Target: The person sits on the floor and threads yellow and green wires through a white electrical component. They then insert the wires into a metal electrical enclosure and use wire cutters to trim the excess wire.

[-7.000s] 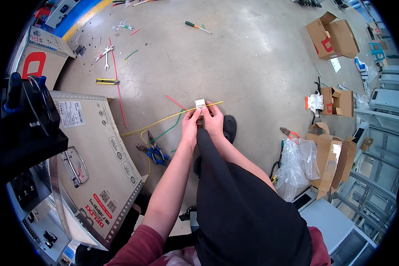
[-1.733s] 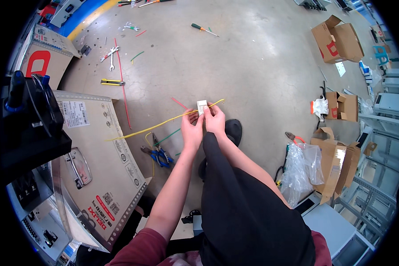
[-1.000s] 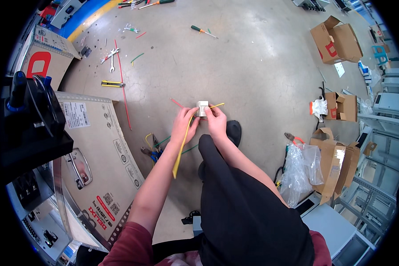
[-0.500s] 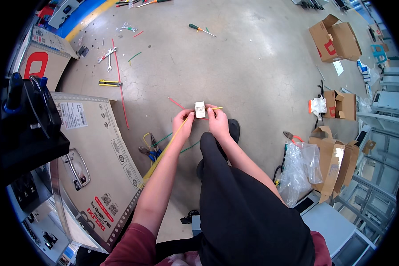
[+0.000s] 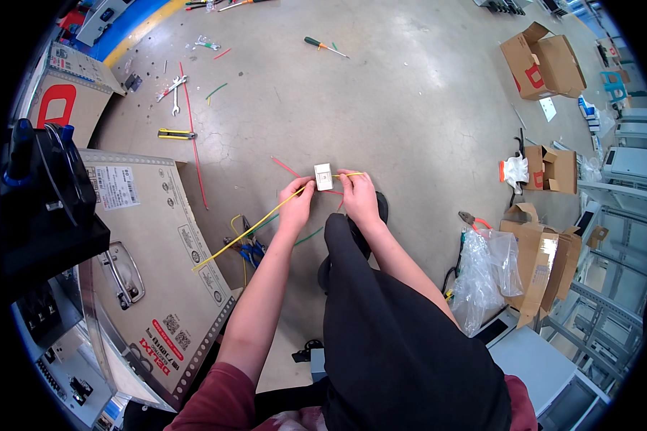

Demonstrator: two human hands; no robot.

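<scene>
Left hand (image 5: 295, 205): fingers closed on yellow wire (image 5: 248, 231), beside the white block (image 5: 323, 177). Right hand (image 5: 361, 201): fingers pinching the wire's short end; thumb on the block 1.7 s ago, now off it. White block: between the hands. Wire's long tail: earlier along the left forearm (image 5: 264, 291), now swung outward, overlapping the large box (image 5: 151, 244). Blue-handled pliers (image 5: 252, 252): on floor (image 5: 410, 158), less covered.

The block (image 5: 323, 177) is between left hand (image 5: 297, 209) and right hand (image 5: 361, 202), with spanners (image 5: 175, 102) farther left, plastic bag (image 5: 473, 289) farther right.
</scene>
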